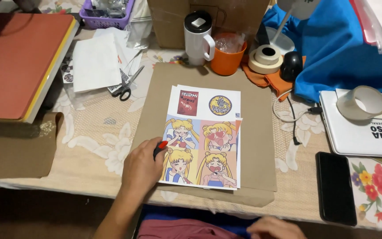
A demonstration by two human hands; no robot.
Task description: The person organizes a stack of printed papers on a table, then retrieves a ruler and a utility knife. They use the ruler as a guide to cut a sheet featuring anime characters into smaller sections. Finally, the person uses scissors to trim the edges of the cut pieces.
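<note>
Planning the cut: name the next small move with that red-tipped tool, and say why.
Probably bring the right hand up to pin the printed sheet. The left hand holds the red-tipped tool at the sheet's left edge, and nothing holds the sheet on the brown paper.

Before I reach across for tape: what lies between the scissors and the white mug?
In the head view, between the scissors and the white mug, only floral tablecloth and the cardboard sheet's corner.

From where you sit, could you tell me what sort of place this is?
Probably a home craft desk for print work. A printed cartoon sheet lies on brown card, with scissors and tape rolls nearby. The left hand holds a small red-tipped tool at the sheet's edge.
</note>
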